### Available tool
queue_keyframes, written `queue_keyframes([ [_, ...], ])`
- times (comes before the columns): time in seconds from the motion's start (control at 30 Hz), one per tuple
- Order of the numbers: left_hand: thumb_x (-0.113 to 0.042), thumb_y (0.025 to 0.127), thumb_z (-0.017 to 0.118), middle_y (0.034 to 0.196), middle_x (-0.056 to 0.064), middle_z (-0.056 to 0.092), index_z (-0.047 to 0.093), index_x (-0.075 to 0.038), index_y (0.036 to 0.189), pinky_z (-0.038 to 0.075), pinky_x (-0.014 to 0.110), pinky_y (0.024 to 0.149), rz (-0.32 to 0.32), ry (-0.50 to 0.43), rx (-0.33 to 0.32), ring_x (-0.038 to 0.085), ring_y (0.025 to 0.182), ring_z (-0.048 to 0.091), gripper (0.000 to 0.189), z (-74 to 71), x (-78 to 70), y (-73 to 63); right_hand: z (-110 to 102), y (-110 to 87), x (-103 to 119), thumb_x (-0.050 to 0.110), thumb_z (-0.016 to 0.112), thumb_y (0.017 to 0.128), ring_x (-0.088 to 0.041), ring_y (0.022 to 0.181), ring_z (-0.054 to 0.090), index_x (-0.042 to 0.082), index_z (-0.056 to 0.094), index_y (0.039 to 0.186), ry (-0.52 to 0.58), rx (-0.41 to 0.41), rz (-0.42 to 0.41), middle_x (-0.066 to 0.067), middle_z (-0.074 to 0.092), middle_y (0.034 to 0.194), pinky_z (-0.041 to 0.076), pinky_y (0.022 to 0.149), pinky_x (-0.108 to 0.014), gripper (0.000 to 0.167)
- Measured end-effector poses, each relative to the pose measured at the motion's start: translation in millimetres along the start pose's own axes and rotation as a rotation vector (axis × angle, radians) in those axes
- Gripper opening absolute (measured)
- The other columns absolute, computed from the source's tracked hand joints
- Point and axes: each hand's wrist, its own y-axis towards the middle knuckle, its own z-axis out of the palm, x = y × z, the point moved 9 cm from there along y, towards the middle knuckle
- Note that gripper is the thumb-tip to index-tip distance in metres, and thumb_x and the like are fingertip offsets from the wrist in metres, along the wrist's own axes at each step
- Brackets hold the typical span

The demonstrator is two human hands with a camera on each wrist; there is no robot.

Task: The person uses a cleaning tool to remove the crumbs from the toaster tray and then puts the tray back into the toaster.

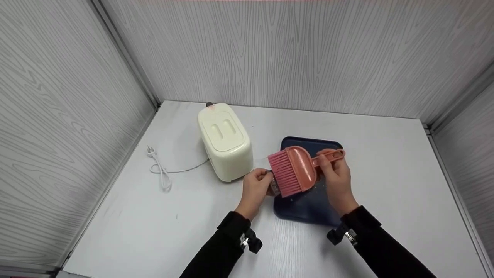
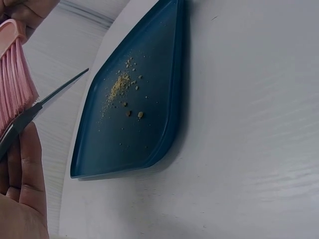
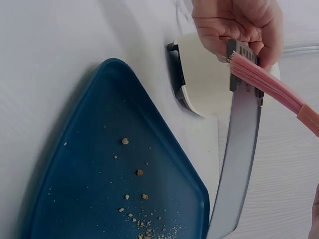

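The left hand (image 1: 255, 190) pinches the grey end of a thin, flat crumb tray (image 3: 241, 144), which is tilted over a dark blue serving tray (image 1: 308, 210). By its handle, the right hand (image 1: 338, 180) holds a coral brush (image 1: 302, 164) with pink bristles. In the left wrist view, the bristles (image 2: 17, 84) meet the crumb tray's grey end; the brush hides much of the crumb tray in the head view. Yellow-brown crumbs (image 2: 119, 85) lie scattered on the blue tray, with a few larger bits among them.
A cream toaster (image 1: 227, 143) with a closed lid stands left of the blue tray. Its white cord and plug (image 1: 156, 160) lie on the white table (image 1: 146, 224) farther left. Grey wood-grain panels (image 1: 270, 54) rise at the back and both sides.
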Motion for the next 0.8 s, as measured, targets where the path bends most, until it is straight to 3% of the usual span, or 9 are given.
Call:
queue_keyframes([
  [0.23,-0.015,0.097,0.062,0.085,0.008,0.07,0.068,0.002,0.103,0.06,0.029,0.057,-0.018,-0.047,0.035,0.016,0.067,0.068,0.019,2.7,2.9,-0.1,-3.0,-1.8,-5.2,0.021,0.053,0.108,-0.013,0.063,0.056,-0.001,0.051,0.12,-0.044,-0.027,0.025,-0.009,0.067,0.091,0.046,0.052,-0.025,0.026],
  [0.57,-0.012,0.097,0.063,0.08,0.006,0.068,0.067,0.004,0.1,0.059,0.028,0.055,-0.028,-0.064,0.023,0.014,0.062,0.066,0.016,3.7,4.9,-0.4,-1.2,-4.2,-2.2,0.016,0.051,0.108,-0.015,0.068,0.066,0.0,0.051,0.121,-0.183,0.004,0.025,-0.017,0.07,0.097,0.055,0.056,-0.027,0.021],
  [0.8,-0.011,0.097,0.062,0.081,0.006,0.069,0.067,0.002,0.099,0.058,0.028,0.054,-0.019,-0.059,0.016,0.015,0.062,0.066,0.014,3.1,4.2,-1.4,2.3,-5.8,3.5,0.01,0.052,0.107,-0.014,0.072,0.069,-0.004,0.053,0.122,-0.293,0.02,-0.052,-0.02,0.071,0.099,0.058,0.058,-0.025,0.02],
])
